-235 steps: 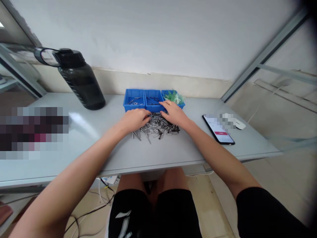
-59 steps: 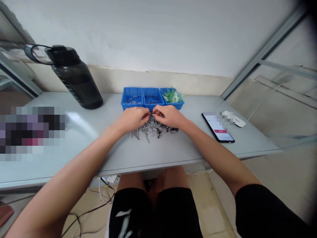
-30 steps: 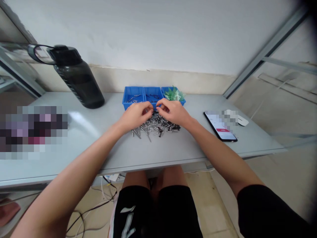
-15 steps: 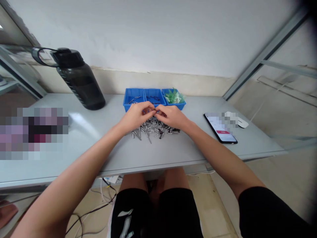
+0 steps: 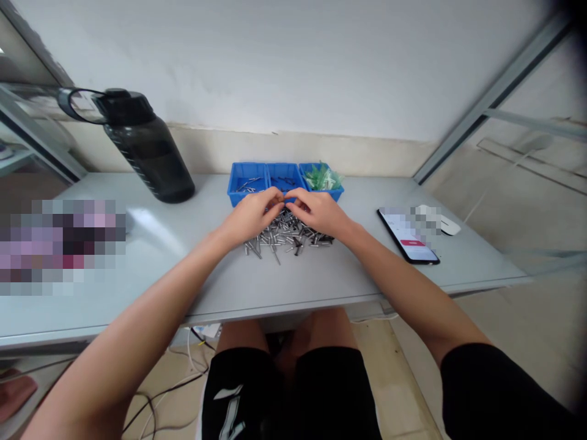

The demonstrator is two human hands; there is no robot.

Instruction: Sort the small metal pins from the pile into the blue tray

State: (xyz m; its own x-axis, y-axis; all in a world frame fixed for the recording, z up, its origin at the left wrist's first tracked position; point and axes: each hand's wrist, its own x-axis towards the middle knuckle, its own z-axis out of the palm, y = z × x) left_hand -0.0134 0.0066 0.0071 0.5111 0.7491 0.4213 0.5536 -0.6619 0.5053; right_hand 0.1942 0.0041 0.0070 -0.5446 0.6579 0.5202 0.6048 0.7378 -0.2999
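My left hand (image 5: 255,212) and my right hand (image 5: 320,211) meet fingertip to fingertip over a loose pile of small metal hardware (image 5: 277,235). The pile mixes silver rivet-like pins with dark screws. Fingers of both hands are curled inward, thumbs facing the index fingers. Anything between the fingertips is too small or hidden to make out. Just behind the hands stand a left blue bin (image 5: 233,194) with a few silver pins, a middle blue bin (image 5: 287,168) with dark screws, and a right blue bin (image 5: 338,194) holding green and clear plastic pieces.
A large dark water bottle (image 5: 153,156) stands at the back left of the grey table (image 5: 284,290). To the right lie a phone (image 5: 408,237) with its screen lit and a white mouse (image 5: 452,227). A blurred-out item (image 5: 59,244) is at the far left.
My right hand's thumb and index finger have parted slightly, and the fingertips of the two hands have shifted a little. The pile and bins look the same.
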